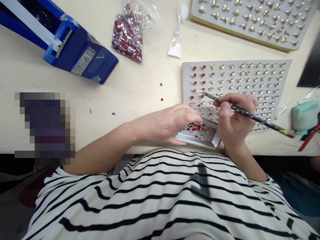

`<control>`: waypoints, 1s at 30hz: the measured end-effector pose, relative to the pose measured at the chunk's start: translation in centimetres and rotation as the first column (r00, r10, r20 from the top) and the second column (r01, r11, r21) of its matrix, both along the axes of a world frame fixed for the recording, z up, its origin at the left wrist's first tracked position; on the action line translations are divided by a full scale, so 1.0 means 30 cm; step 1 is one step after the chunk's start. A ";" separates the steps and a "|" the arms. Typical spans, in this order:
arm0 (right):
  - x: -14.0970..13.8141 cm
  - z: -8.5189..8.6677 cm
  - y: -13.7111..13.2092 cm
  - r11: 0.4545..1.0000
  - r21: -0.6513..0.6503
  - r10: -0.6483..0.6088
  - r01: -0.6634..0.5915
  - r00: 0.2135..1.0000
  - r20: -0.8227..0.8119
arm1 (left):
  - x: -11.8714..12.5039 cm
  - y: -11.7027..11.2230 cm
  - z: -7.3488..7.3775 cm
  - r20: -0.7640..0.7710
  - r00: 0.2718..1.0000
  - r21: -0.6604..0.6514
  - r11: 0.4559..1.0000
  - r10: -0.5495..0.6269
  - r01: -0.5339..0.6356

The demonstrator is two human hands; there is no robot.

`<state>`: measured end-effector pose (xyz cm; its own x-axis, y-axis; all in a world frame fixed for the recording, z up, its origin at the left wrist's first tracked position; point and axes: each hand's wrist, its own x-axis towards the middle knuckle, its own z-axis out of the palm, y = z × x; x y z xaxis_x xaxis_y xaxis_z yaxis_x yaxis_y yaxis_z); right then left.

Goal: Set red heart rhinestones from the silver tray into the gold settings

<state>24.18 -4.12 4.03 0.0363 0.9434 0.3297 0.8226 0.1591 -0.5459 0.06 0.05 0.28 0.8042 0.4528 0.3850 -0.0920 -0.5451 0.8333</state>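
Note:
My right hand point(236, 116) is closed around a thin dark patterned stick point(252, 116), whose pale tip points at the left columns of a ring board point(283, 100). Gold-coloured rings point(231, 81) stand in rows there, and several at the left carry red heart-shaped stones point(195, 75). At the table's near edge, my left hand point(172, 123) is curled over the left end of a small metal tray point(212, 141), gripping it. Loose red and silver stones point(196, 127) lie in that tray. Part of the board's lower rows is hidden behind my hands.
A second ring board point(245, 23) lies at the far right. Farther left are a bag of red stones point(128, 36), a small clear bag point(175, 43) and a blue tape dispenser point(82, 53). One loose red stone point(162, 99) rests left of the board. A mint-green object point(305, 115) sits right.

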 end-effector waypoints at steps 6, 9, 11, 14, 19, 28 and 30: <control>0.023 0.004 -0.019 0.999 0.036 0.010 -0.009 1.000 -0.011 | 0.001 -0.004 -0.002 -0.009 1.000 0.013 1.000 -0.007 0.007; 0.038 -0.006 -0.027 0.994 0.092 0.065 -0.062 0.997 -0.030 | 0.001 -0.006 -0.007 -0.005 1.000 -0.001 1.000 -0.012 0.012; 0.043 -0.013 -0.029 0.990 0.114 0.087 -0.083 0.996 -0.027 | 0.002 -0.007 -0.009 0.000 1.000 -0.005 1.000 -0.014 0.014; 0.045 -0.022 -0.029 0.991 0.112 0.078 -0.077 0.997 -0.004 | 0.002 -0.007 -0.010 -0.009 1.000 -0.009 1.000 -0.014 0.013; 0.045 -0.028 -0.031 0.995 0.073 0.059 -0.063 0.997 0.054 | 0.001 -0.010 -0.008 -0.014 1.000 -0.009 1.000 -0.015 0.015; 0.054 -0.014 -0.032 0.990 0.132 0.048 -0.042 0.998 -0.041 | -0.002 -0.009 -0.006 -0.036 0.999 -0.026 0.999 -0.021 0.020; 0.060 -0.011 -0.032 0.992 0.124 0.036 -0.032 0.999 -0.031 | -0.002 -0.010 -0.003 -0.038 0.999 -0.023 1.000 -0.022 0.021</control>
<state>25.99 -5.07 3.69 0.0173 0.8964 0.4429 0.7976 0.2547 -0.5468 0.00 -0.24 0.18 0.8277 0.4438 0.3436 -0.0713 -0.5240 0.8487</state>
